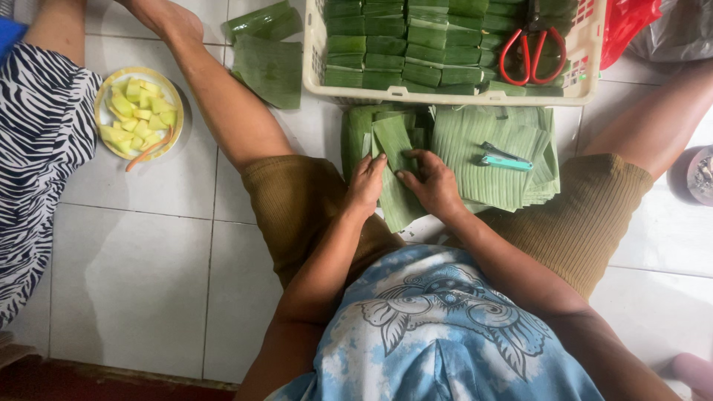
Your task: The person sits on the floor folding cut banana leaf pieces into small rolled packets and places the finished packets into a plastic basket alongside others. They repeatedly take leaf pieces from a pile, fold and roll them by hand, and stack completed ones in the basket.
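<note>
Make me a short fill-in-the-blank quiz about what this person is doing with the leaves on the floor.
1. Both hands, the left hand and the right hand, press on a folded banana ____.
2. The scissors in the basket have ____ handles.
3. The teal stapler lies on a ____ of leaves.
4. The cut fruit sits on a ____ plate.

Missing words: leaf; red; stack; yellow

A single head-worn camera looks steeply down, close over the seated person's lap, facing the cream plastic basket (319, 70) at the frame's top.
</note>
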